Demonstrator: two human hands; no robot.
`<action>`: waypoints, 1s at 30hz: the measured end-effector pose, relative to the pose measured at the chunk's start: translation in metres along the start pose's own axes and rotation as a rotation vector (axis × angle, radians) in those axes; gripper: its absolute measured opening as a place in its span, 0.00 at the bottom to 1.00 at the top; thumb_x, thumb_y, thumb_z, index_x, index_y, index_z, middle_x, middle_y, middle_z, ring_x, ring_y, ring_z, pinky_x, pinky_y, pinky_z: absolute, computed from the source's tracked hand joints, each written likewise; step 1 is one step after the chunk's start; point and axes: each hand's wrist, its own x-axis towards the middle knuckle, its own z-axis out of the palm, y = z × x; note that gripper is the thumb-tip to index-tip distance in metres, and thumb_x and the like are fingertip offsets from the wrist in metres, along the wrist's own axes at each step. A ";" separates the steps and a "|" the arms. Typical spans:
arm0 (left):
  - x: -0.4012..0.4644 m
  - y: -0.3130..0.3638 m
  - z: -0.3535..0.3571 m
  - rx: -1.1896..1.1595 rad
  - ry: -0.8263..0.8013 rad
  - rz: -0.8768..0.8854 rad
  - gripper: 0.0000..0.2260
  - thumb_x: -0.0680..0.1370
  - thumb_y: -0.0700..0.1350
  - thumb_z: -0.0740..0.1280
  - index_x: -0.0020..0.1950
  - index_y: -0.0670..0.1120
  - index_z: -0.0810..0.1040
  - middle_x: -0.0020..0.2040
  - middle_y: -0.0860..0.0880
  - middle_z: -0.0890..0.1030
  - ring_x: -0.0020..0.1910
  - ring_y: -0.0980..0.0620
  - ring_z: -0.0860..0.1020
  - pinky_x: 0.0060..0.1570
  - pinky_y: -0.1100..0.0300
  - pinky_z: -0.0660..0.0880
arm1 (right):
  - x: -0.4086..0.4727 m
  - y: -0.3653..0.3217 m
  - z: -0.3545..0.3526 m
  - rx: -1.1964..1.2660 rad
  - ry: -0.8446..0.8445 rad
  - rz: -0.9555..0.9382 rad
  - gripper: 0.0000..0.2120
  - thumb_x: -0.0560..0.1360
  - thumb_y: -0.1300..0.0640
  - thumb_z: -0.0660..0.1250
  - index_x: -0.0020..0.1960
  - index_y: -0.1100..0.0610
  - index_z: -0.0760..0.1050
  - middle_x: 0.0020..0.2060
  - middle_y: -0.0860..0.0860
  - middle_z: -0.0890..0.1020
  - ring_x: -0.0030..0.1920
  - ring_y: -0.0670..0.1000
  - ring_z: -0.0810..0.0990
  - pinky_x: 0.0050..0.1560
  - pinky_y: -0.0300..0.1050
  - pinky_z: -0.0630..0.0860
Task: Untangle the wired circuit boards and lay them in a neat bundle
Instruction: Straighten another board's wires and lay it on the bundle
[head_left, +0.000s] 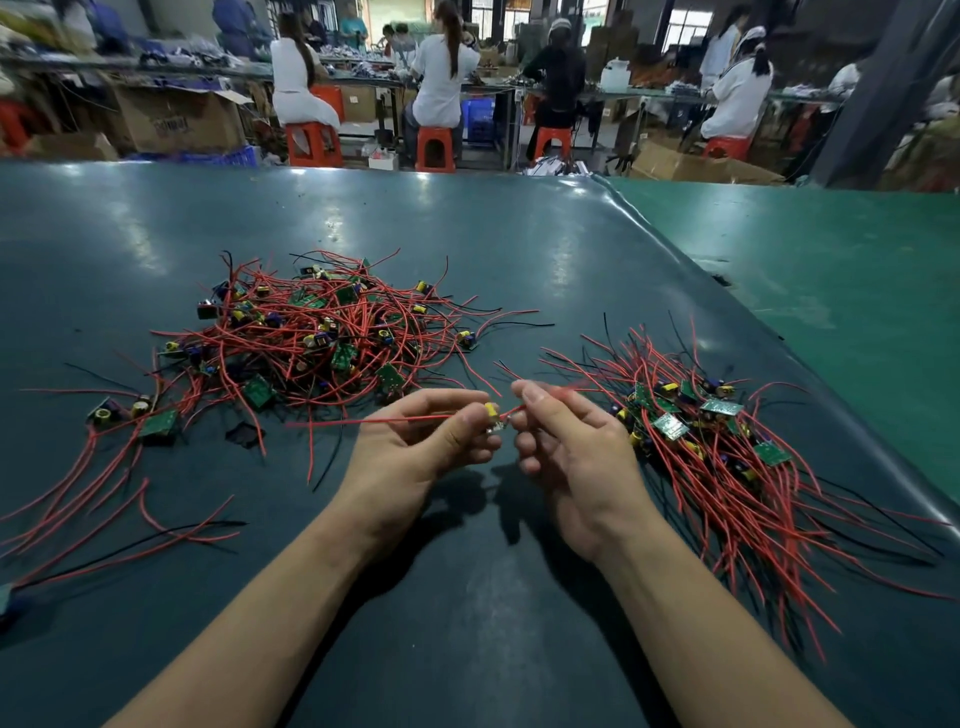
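At the centre of the frame, the left hand (426, 436) pinches a small board (493, 418) with a yellow part between thumb and fingers, its red wire (363, 420) running out to the left, while the right hand (566, 441) closes its fingertips on a wire at the board's right edge. A tangled pile (311, 332) of boards and red and black wires lies on the dark mat (467, 249) in the left centre, apart from the hands. A combed bundle (717, 457) lies at right, just beside the right hand, wires trailing toward the lower right.
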 end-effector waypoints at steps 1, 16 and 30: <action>0.001 0.000 0.001 -0.020 0.024 -0.017 0.11 0.67 0.44 0.71 0.46 0.39 0.80 0.38 0.45 0.84 0.35 0.49 0.83 0.37 0.62 0.80 | 0.000 0.000 -0.001 -0.007 -0.032 -0.020 0.03 0.74 0.63 0.69 0.46 0.59 0.82 0.31 0.51 0.80 0.27 0.45 0.74 0.25 0.34 0.70; -0.002 0.005 0.002 -0.069 -0.017 -0.053 0.14 0.63 0.43 0.75 0.41 0.44 0.71 0.34 0.42 0.83 0.27 0.49 0.79 0.27 0.62 0.75 | -0.005 0.002 0.004 -0.070 -0.062 0.023 0.07 0.67 0.55 0.74 0.31 0.53 0.81 0.27 0.50 0.78 0.24 0.44 0.72 0.22 0.35 0.68; -0.002 0.007 0.005 0.002 0.022 -0.062 0.07 0.63 0.48 0.74 0.28 0.52 0.79 0.30 0.46 0.80 0.26 0.53 0.76 0.28 0.63 0.74 | -0.006 0.010 0.006 -0.175 -0.047 -0.089 0.10 0.73 0.60 0.72 0.33 0.52 0.81 0.29 0.48 0.78 0.26 0.45 0.71 0.25 0.36 0.65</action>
